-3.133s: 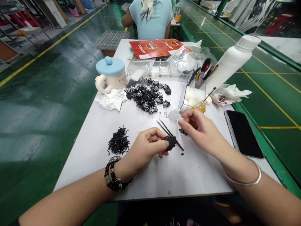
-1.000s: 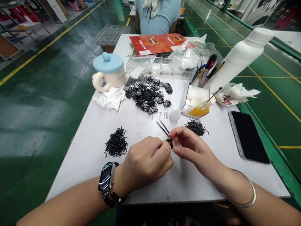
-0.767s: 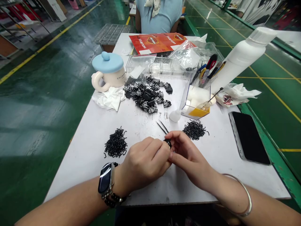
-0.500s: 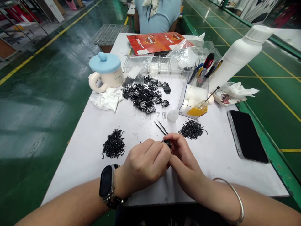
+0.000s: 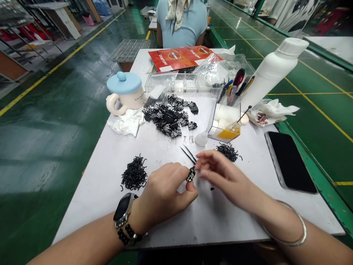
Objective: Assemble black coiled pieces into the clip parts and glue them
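Note:
My left hand (image 5: pixel 165 187) pinches a small black-and-silver part (image 5: pixel 191 174) between thumb and fingers, above the table's near middle. Just right of it is my right hand (image 5: pixel 223 176), its fingers loosely bent and apart from the thumb, with nothing visible between them. A pair of dark tweezers (image 5: pixel 188 154) points away beyond the hands; its near end is hidden. Small black curved pieces form a left pile (image 5: pixel 134 172) and a right pile (image 5: pixel 228 152), the latter partly behind my right hand. A tiny black bit (image 5: pixel 212 188) lies below that hand.
Similar black-and-silver parts (image 5: pixel 169 116) are heaped mid-table. Behind them are a lidded mug (image 5: pixel 129 94), clear trays (image 5: pixel 183 82) and a red printed sheet (image 5: pixel 176 59). On the right stand a tool holder (image 5: pixel 224 134), a white bottle (image 5: pixel 271 73) and a phone (image 5: pixel 291 162). A person (image 5: pixel 182 25) sits ahead.
My right hand has drawn away to the right from the small part, and its fingers have spread. The part now shows in my left hand. The camera view has shifted slightly.

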`<state>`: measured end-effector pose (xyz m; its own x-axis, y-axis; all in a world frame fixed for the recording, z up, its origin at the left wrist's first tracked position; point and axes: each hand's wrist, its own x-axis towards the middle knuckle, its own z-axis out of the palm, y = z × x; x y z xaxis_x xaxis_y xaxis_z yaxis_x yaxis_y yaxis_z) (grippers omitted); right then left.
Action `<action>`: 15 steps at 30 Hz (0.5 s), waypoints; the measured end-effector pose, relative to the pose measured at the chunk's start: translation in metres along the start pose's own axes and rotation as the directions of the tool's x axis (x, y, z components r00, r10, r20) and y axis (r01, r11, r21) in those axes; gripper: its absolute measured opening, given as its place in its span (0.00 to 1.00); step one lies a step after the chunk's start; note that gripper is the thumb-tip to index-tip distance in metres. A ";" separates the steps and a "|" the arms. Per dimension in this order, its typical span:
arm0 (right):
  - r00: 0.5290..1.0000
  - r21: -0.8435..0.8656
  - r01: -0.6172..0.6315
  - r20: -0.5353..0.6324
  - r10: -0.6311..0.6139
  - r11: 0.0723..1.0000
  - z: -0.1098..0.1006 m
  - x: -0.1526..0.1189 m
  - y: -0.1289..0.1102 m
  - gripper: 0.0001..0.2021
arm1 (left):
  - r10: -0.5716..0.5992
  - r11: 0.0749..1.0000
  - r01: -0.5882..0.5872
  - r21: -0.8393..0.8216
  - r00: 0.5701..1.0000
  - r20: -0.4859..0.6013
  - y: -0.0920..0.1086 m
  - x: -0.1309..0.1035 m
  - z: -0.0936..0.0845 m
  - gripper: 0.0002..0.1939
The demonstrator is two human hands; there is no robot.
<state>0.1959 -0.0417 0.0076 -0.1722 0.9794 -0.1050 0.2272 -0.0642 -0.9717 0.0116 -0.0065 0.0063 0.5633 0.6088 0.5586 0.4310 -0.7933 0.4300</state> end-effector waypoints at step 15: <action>0.694 -0.677 0.673 0.439 -0.571 0.298 -0.028 0.026 0.019 0.11 | -0.019 0.956 0.010 -0.293 0.999 -0.027 0.006 -0.001 -0.006 0.10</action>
<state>0.2226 -0.0125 -0.0072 -0.6697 0.6327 0.3889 0.6006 0.7694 -0.2175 0.0092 -0.0120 0.0123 0.5358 0.6232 0.5697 0.2113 -0.7522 0.6241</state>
